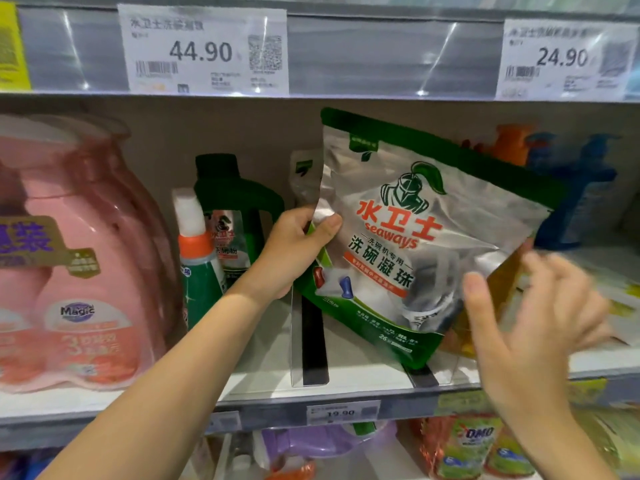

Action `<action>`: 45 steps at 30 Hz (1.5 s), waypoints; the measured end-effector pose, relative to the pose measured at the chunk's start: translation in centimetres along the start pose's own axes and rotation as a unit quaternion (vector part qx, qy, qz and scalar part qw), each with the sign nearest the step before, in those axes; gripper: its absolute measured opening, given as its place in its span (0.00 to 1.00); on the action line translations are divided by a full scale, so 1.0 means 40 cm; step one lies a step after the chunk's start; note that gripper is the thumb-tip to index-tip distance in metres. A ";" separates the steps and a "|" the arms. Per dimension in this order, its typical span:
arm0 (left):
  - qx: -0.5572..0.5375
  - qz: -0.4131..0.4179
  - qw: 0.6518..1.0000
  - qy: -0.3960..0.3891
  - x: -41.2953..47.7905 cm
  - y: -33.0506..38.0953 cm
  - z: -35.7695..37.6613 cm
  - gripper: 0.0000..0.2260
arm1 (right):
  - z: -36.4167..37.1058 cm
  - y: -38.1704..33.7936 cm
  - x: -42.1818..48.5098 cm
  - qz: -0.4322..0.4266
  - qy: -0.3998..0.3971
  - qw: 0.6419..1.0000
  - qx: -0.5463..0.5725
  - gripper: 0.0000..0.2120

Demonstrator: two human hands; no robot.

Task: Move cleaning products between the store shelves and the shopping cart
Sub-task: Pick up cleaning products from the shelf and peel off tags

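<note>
white shelf board [263, 386], price tag [341, 412] on front rail. standing on it, left to right: pink detergent jugs [79, 271]; white-capped spray bottle [197, 258] just before dark green jug [228, 199]; upright clear divider [298, 341]; blue spray bottles [581, 202], blurred.

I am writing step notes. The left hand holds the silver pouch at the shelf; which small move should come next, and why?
Probably the open right hand should take the pouch at its lower right corner: the left hand pinches only its left edge, and it hangs tilted.
</note>
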State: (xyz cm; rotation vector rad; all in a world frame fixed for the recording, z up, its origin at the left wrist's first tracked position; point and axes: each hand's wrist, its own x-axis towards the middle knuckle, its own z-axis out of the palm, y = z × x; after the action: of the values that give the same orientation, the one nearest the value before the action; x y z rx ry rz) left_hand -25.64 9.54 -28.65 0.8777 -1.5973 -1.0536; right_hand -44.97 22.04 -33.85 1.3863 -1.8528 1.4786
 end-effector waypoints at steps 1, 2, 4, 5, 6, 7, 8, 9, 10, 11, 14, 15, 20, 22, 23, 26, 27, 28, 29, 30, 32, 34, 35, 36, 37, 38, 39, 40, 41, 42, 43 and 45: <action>-0.002 0.006 1.000 -0.001 -0.007 0.010 0.000 0.07 | 0.008 -0.007 -0.012 0.007 -0.024 1.000 0.004 0.20; 0.001 0.018 1.000 -0.003 -0.016 0.021 0.002 0.06 | 0.014 -0.012 -0.018 -0.001 -0.030 0.999 0.020 0.19; 0.021 0.048 0.999 -0.001 -0.038 0.044 0.007 0.05 | 0.007 -0.023 -0.018 -0.031 0.011 0.996 0.084 0.17; 0.032 0.064 0.997 0.001 -0.052 0.054 0.012 0.06 | 0.000 -0.028 -0.016 -0.034 0.035 0.989 0.141 0.17; 0.037 0.078 0.996 0.004 -0.068 0.063 0.016 0.06 | -0.008 -0.031 -0.014 -0.012 0.046 0.977 0.207 0.20; 0.032 0.088 0.996 0.005 -0.084 0.072 0.019 0.06 | -0.017 -0.036 -0.010 0.032 0.039 0.961 0.273 0.22; 0.021 0.093 0.995 0.002 -0.101 0.081 0.021 0.06 | -0.024 -0.039 -0.005 0.081 0.022 0.942 0.323 0.22; 0.012 0.092 0.996 -0.001 -0.115 0.086 0.019 0.06 | -0.028 -0.041 -0.001 0.119 0.001 0.930 0.348 0.22; 0.007 0.087 0.996 -0.001 -0.126 0.089 0.017 0.07 | -0.029 -0.042 0.003 0.144 -0.024 0.923 0.357 0.21; 0.005 0.077 0.997 0.000 -0.135 0.087 0.014 0.07 | -0.030 -0.042 0.006 0.154 -0.046 0.918 0.361 0.21; -0.003 0.044 0.999 0.013 -0.166 0.060 0.007 0.08 | -0.023 -0.037 0.001 0.156 -0.095 0.908 0.377 0.23; -0.004 0.041 0.999 0.023 -0.178 0.050 0.007 0.08 | -0.019 -0.035 -0.006 0.156 -0.108 0.905 0.381 0.24; 0.012 0.063 0.997 0.043 -0.213 0.041 0.001 0.13 | -0.032 -0.056 -0.030 0.151 -0.109 0.904 0.385 0.22; 0.008 0.064 0.997 0.035 -0.219 0.051 -0.003 0.13 | -0.045 -0.064 -0.028 0.145 -0.107 0.902 0.392 0.21; 0.001 0.058 0.998 0.031 -0.223 0.054 -0.003 0.11 | -0.051 -0.067 -0.029 0.143 -0.107 0.902 0.392 0.22; -0.009 0.039 0.999 0.015 -0.245 0.057 -0.004 0.09 | -0.074 -0.069 -0.051 0.154 -0.111 0.902 0.388 0.25; -0.015 0.040 0.999 0.003 -0.256 0.056 -0.004 0.10 | -0.082 -0.068 -0.064 0.160 -0.108 0.902 0.387 0.26; -0.023 0.045 0.999 -0.011 -0.269 0.056 -0.005 0.10 | -0.091 -0.068 -0.077 0.163 -0.101 0.903 0.383 0.28; -0.034 0.053 0.998 -0.022 -0.283 0.058 -0.006 0.10 | -0.100 -0.070 -0.089 0.164 -0.092 0.906 0.380 0.28; -0.043 0.064 0.997 -0.031 -0.297 0.064 -0.005 0.10 | -0.111 -0.074 -0.098 0.165 -0.081 0.907 0.378 0.30; -0.054 0.094 0.993 -0.040 -0.324 0.081 -0.004 0.11 | -0.135 -0.083 -0.107 0.164 -0.052 0.910 0.377 0.32; -0.063 0.124 0.990 -0.039 -0.339 0.114 -0.007 0.11 | -0.167 -0.101 -0.096 0.147 -0.025 0.910 0.388 0.27; -0.062 0.143 0.987 -0.035 -0.341 0.136 -0.010 0.10 | -0.182 -0.115 -0.084 0.137 -0.017 0.906 0.399 0.22; -0.056 0.166 0.984 -0.028 -0.341 0.159 -0.016 0.08 | -0.197 -0.132 -0.068 0.130 -0.010 0.903 0.408 0.18; -0.042 0.194 0.980 -0.023 -0.340 0.188 -0.023 0.07 | -0.213 -0.151 -0.050 0.126 -0.004 0.901 0.415 0.15; -0.031 0.220 0.975 -0.019 -0.338 0.216 -0.030 0.07 | -0.229 -0.167 -0.031 0.117 0.000 0.899 0.422 0.14; -0.029 0.241 0.970 -0.017 -0.337 0.243 -0.036 0.07 | -0.245 -0.185 -0.011 0.107 0.002 0.899 0.425 0.14; -0.040 0.252 0.967 -0.016 -0.336 0.272 -0.040 0.06 | -0.260 -0.202 0.009 0.093 0.000 0.901 0.424 0.15; -0.055 0.256 0.965 -0.016 -0.334 0.300 -0.045 0.06 | -0.275 -0.222 0.029 0.079 -0.002 0.903 0.422 0.16; -0.066 0.261 0.963 -0.016 -0.333 0.327 -0.048 0.08 | -0.286 -0.237 0.048 0.064 -0.005 0.904 0.424 0.18; -0.068 0.271 0.960 -0.013 -0.330 0.348 -0.053 0.09 | -0.295 -0.251 0.067 0.052 -0.006 0.904 0.425 0.20; -0.051 0.301 0.952 0.008 -0.319 0.386 -0.065 0.08 | -0.301 -0.279 0.108 0.038 0.003 0.904 0.426 0.23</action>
State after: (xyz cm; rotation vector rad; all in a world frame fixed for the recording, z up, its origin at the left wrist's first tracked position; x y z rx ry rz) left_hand -20.67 26.13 -18.24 0.2847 -1.6296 -0.6783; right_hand -40.38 31.40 -20.45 1.6396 -1.2708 2.4951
